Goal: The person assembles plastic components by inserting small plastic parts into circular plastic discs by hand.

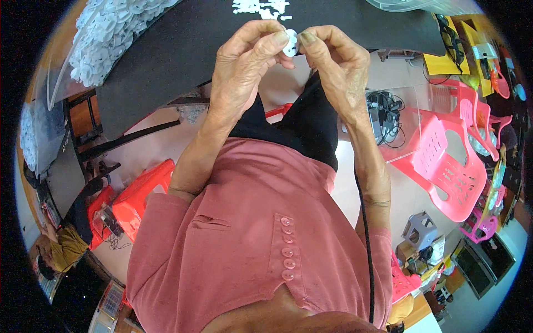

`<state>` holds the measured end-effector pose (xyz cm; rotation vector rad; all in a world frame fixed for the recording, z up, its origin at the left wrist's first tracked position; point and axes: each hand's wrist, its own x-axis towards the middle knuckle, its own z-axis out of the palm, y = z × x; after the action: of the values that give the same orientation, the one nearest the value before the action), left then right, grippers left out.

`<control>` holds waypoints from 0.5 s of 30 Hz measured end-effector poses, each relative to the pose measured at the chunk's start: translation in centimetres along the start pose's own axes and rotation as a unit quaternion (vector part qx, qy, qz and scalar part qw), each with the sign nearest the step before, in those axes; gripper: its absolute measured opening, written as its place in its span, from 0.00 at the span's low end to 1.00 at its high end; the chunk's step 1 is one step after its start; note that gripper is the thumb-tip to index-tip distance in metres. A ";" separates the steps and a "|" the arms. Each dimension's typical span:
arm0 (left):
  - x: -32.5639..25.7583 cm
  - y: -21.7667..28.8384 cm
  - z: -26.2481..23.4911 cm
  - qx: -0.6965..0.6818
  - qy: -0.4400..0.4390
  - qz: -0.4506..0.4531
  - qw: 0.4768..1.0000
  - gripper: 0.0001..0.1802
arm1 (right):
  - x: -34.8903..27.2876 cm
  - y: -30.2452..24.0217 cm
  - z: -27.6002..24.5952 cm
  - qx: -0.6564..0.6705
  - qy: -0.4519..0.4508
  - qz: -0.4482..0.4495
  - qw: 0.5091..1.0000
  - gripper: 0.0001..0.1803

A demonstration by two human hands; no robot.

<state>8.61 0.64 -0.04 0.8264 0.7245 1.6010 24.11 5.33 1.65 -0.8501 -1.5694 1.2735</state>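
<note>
A small round white plastic disc (290,44) with little holes is held up between my two hands, near the table's edge and above my lap. My left hand (244,69) pinches its left side between thumb and fingers. At its right edge, the thumb and fingertips of my right hand (340,69) are closed against it. Whether a smaller part sits within those right fingertips cannot be made out. Beyond my hands, several small white plastic pieces (261,8) lie loose on the dark table (189,44).
A big heap of white plastic discs (105,39) fills a clear bag or tub at the far left. A clear container (422,5) stands far right. Pink chairs (444,161) and a clear box with black cables (388,119) are on my right; a red stool (144,194) is left.
</note>
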 end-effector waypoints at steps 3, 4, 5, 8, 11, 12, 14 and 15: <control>0.0 -0.1 -0.1 -0.004 0.001 -0.004 1.000 0.11 | 0.0 -0.1 0.1 -0.018 -0.002 -0.018 1.000 0.08; 0.0 -0.1 0.0 -0.007 -0.005 -0.003 1.000 0.12 | 0.0 -0.1 0.2 -0.022 0.000 -0.031 0.999 0.08; 0.1 -0.1 0.0 -0.011 -0.011 -0.002 1.000 0.12 | 0.0 0.0 0.1 -0.022 0.000 -0.031 0.999 0.08; -0.1 -0.2 0.1 -0.002 0.001 0.002 1.000 0.12 | 0.1 0.4 0.1 -0.044 0.007 -0.045 0.998 0.07; -0.1 -0.2 0.0 0.027 0.004 0.008 1.000 0.12 | 0.2 0.6 0.2 -0.027 0.009 -0.036 0.999 0.06; 0.0 -0.2 0.1 0.026 0.004 0.007 1.000 0.12 | 0.2 0.7 0.3 -0.027 0.008 -0.053 0.998 0.06; 0.0 -0.1 0.2 0.049 0.005 0.019 0.999 0.12 | 0.3 0.7 0.3 -0.027 0.008 -0.069 0.997 0.06; 0.0 0.0 0.3 0.049 0.005 0.018 0.999 0.12 | 0.4 0.7 0.2 -0.053 0.004 -0.085 0.995 0.06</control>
<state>8.84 0.68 0.10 0.9074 0.8041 1.6140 23.79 5.74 1.08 -0.7682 -1.6773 1.0727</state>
